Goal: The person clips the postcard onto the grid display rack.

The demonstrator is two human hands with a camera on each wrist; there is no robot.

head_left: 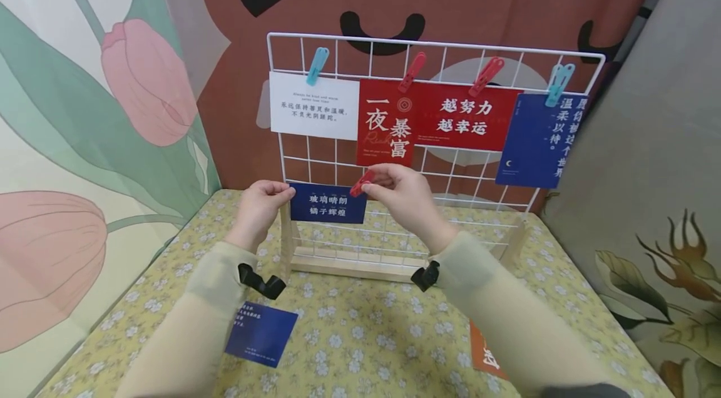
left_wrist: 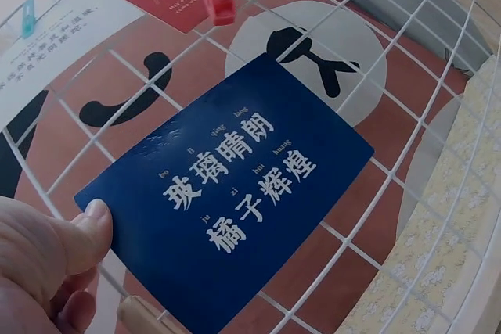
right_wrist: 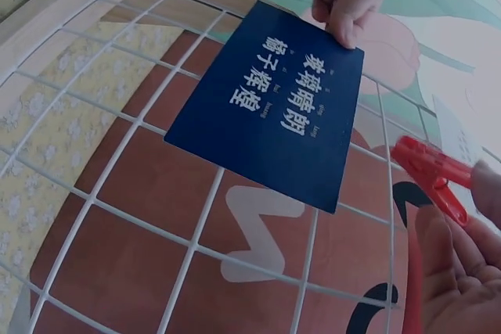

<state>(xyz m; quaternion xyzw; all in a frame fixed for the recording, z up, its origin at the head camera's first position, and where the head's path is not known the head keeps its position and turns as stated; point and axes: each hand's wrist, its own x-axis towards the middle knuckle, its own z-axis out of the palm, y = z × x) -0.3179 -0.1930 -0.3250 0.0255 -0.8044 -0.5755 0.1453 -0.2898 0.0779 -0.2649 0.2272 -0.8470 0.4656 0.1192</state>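
Note:
My left hand (head_left: 256, 211) pinches the left edge of a blue card (head_left: 328, 203) with white characters, held up against the white wire grid (head_left: 388, 244). In the left wrist view the thumb lies over the card's corner. A red clothespin (right_wrist: 432, 174) is held between the thumb and fingers of my right hand (head_left: 410, 198), close to the card's upper right corner but apart from it in the right wrist view. Above hang a white card (head_left: 315, 107), a red card (head_left: 383, 129), a wider red card (head_left: 467, 116) and a larger blue card (head_left: 532, 141).
Blue clips (head_left: 318, 66) and red clips (head_left: 414, 72) fix the upper cards. The grid stands on a wooden base (head_left: 355, 265) on a yellow floral cloth (head_left: 338, 348). Another blue card (head_left: 261, 334) and a partly covered orange card (head_left: 485, 354) lie on the cloth.

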